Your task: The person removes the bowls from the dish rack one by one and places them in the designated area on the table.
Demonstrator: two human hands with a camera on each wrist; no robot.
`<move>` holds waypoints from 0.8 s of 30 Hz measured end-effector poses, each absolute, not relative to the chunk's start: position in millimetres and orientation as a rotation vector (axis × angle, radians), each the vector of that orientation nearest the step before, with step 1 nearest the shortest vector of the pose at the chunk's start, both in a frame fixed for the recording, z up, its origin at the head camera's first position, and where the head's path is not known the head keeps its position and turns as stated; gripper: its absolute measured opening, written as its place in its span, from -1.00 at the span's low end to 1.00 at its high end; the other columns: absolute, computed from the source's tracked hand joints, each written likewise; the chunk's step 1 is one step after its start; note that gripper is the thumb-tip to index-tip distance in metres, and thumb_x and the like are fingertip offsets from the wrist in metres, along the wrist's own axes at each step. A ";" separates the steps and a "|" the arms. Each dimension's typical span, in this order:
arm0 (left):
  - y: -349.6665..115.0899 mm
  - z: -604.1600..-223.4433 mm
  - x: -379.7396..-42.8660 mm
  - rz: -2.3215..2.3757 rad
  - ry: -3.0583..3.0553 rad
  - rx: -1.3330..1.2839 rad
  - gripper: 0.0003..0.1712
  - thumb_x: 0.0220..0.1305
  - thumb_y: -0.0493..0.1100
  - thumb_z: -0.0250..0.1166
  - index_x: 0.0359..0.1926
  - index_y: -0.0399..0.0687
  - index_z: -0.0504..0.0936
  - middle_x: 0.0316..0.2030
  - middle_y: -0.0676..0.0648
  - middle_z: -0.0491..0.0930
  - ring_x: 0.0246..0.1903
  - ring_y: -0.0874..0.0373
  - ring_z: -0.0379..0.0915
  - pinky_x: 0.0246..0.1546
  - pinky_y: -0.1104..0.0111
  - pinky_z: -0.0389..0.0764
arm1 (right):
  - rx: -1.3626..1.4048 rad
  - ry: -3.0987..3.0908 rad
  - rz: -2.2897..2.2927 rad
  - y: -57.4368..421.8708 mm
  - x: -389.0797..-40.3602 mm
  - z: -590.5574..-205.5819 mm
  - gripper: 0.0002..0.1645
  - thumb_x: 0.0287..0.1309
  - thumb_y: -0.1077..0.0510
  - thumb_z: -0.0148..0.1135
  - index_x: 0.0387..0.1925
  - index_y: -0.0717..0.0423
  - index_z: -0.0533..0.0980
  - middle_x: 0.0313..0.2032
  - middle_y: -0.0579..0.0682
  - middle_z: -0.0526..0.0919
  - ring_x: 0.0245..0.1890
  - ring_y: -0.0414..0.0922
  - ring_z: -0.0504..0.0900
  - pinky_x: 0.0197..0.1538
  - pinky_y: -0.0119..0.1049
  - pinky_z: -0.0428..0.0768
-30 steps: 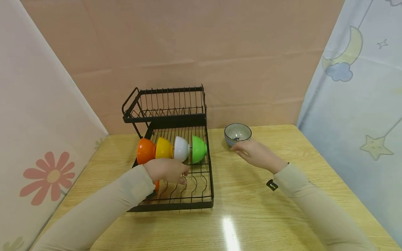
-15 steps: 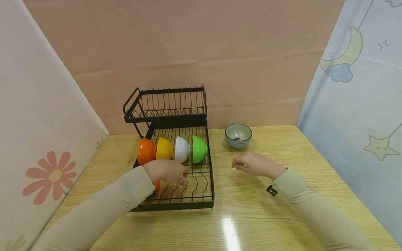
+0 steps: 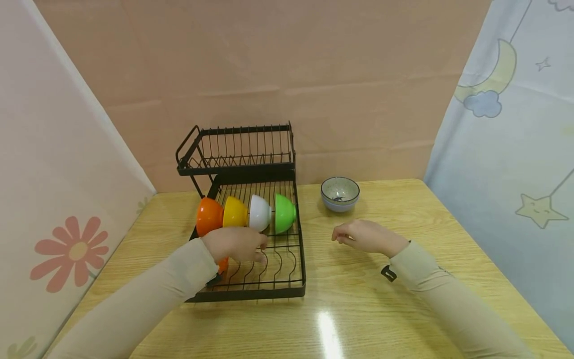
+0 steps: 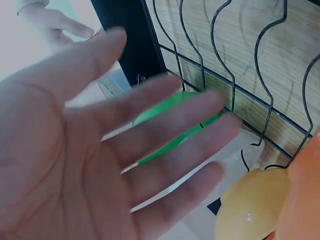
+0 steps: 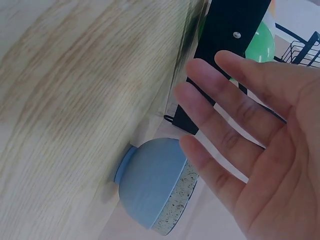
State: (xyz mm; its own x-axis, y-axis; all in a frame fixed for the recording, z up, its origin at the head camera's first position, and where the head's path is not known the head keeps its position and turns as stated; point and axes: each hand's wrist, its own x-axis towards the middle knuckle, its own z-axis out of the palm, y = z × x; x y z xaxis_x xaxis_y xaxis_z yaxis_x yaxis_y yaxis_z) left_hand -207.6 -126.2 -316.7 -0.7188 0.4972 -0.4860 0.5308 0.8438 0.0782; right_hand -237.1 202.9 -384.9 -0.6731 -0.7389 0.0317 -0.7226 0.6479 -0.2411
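Observation:
My left hand (image 3: 235, 244) hovers over the front of the black dish rack (image 3: 251, 294), its fingers loosely spread and holding nothing. Just behind it, orange (image 3: 209, 216), yellow (image 3: 235, 211), white (image 3: 259, 212) and green (image 3: 284, 214) bowls stand on edge in a row. Part of another orange item (image 3: 222, 266) shows under the left wrist; my sleeve and hand hide most of it. Over the table, right of the rack, my right hand (image 3: 366, 236) is relaxed with nothing in it. Behind that hand, a blue-grey speckled bowl (image 3: 340, 194) sits upright on the table, apart from the fingers.
The rack's raised upper tier (image 3: 237, 167) overhangs its back part. A fabric backdrop (image 3: 287, 89) closes off the rear, with printed curtains left and right (image 3: 515, 149). The wooden table (image 3: 381, 319) extends in front of the rack and to its right.
My right hand has drawn back from the speckled bowl toward me, then stayed nearly still. The bowl stands where it was. My left hand has hardly moved.

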 end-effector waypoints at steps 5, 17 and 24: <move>-137.2 -313.3 -217.4 -0.009 2.752 0.743 -0.66 0.39 0.07 0.17 0.01 -0.02 0.55 -0.35 0.02 0.62 -0.49 0.17 0.48 -0.44 0.30 0.55 | -1.257 2.786 -0.368 201.3 -237.3 -385.3 -0.85 0.33 0.17 0.15 -0.15 0.03 0.62 -0.28 -0.16 0.72 -0.32 -0.30 0.65 -0.22 -0.24 0.63; -183.0 -302.3 -227.1 0.179 2.979 0.372 -0.64 0.38 -0.07 0.17 -0.03 -0.30 0.55 -0.41 -0.10 0.63 -0.60 0.16 0.43 -0.61 0.39 0.40 | -1.248 2.790 -0.376 201.7 -236.6 -385.5 -0.85 0.33 0.17 0.15 -0.15 0.02 0.62 -0.30 -0.16 0.72 -0.34 -0.33 0.64 -0.23 -0.24 0.63; -211.6 -299.7 -223.3 0.112 2.918 0.230 -0.69 0.38 -0.04 0.11 -0.41 -0.18 0.51 -0.58 -0.06 0.41 -0.58 0.06 0.37 -0.54 0.31 0.38 | -1.264 2.790 -0.383 201.7 -235.9 -384.6 -0.85 0.33 0.17 0.15 -0.16 0.02 0.62 -0.30 -0.18 0.72 -0.33 -0.33 0.64 -0.22 -0.24 0.63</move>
